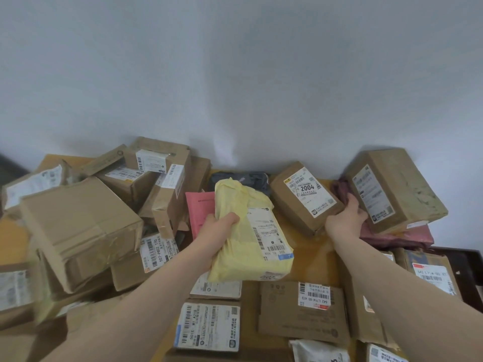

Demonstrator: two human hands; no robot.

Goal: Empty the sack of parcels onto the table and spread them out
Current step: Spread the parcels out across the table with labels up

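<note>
My left hand (215,228) grips a yellow plastic mailer (251,231) and holds it above the middle of the wooden table (311,259). My right hand (345,218) rests between the brown box marked 2004 (303,197) and a larger tilted box (394,189), with its fingers on the front edge of the 2004 box and against a dark red bag (397,239). A pink envelope (201,212) and a dark grey bag (243,180) lie behind the mailer. No sack is in view.
A heap of cardboard boxes (78,226) fills the left side of the table. Flat boxes and labelled parcels (300,309) cover the near edge. More boxes (428,273) sit at the right. A pale wall (235,74) runs right behind the table.
</note>
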